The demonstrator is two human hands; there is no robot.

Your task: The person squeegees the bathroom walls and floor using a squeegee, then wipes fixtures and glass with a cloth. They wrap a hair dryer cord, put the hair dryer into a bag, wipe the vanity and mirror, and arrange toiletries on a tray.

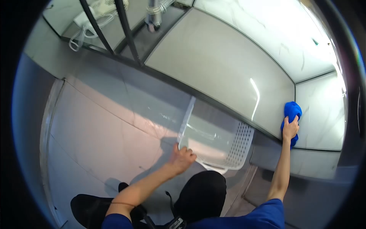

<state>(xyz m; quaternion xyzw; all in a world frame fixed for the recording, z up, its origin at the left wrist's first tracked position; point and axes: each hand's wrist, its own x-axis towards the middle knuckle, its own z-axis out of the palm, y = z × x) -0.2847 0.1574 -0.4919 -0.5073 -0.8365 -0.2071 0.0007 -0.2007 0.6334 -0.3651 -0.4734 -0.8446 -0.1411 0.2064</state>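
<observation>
A white plastic basket [240, 147] with a perforated side sits on the floor, partly beneath the shelf. My left hand [182, 158] is closed on the basket's near left corner, its fingers curled over the rim. My right hand [291, 128] presses a bunched blue cloth [292, 110] against the right end of the grey shelf [217, 61], where it meets the marbled wall. Part of the cloth is covered by that hand.
Dark metal bars [127, 32] rise at the shelf's left. Beyond them are a metal pipe [154, 15] and a white power strip [82, 18] with a looped cable. My bent knee [206, 191] is close to the basket. A marbled wall [320, 110] bounds the right.
</observation>
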